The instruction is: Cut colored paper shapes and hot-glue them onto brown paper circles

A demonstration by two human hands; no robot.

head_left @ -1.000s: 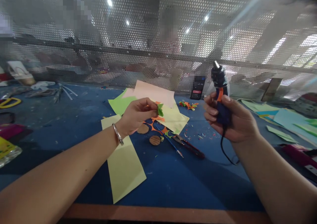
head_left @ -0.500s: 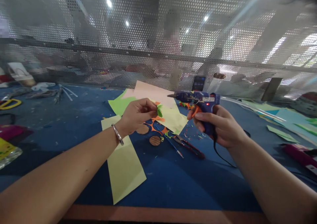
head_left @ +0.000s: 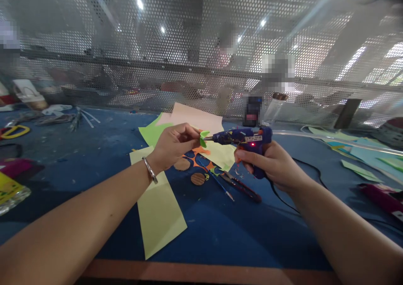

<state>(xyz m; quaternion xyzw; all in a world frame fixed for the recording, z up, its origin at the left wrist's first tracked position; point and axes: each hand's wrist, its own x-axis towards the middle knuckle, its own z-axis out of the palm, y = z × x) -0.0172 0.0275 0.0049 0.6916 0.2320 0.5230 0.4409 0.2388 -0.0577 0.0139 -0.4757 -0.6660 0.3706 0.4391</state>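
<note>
Green paper (head_left: 203, 142), raised beyond the striped wooden disc (head_left: 198, 179), is pinched in the left hand (head_left: 174, 145); the right hand (head_left: 275, 163) grips the glue gun (head_left: 233, 137), nozzle (head_left: 209, 138) at the paper. Best keep both steady, skin clear of the nozzle. Left of the disc lies a yellow sheet (head_left: 163, 222).

Blue-topped table (head_left: 226, 234) with reddish-brown front edge (head_left: 201, 270). On it lie: one pale yellow-green rectangular paper sheet (head_left: 162, 222), left of centre; two round brown wooden discs (head_left: 197, 179); one slim blue stick (head_left: 222, 186); one dark-red-handled metal hand tool (head_left: 244, 187); at right, light blue paper (head_left: 363, 150).
</note>
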